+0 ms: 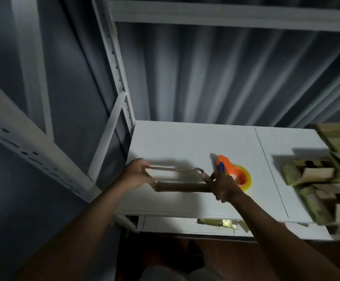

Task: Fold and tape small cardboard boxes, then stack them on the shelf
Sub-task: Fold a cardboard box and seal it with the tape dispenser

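Both hands are engaged on one box (177, 179), held just above the shelf (185, 142) between them. The left hand (136, 175) pinches the box's left end, thumb on the near edge and fingers on the far edge. The right hand (219, 187) grips the right end, fingers curled over the near wall. The box is only partly opened, its walls spread and its flaps not yet seen closed. Assessed step: squaring the blank before folding. Recommended practice: spread both ends evenly so the corners crease true, then set the box down on the shelf to fold the flaps. The tape dispenser (236, 171) lies just beyond the right hand, within easy reach. Finished boxes (317, 175) sit well right of that hand; blur hides their detail.
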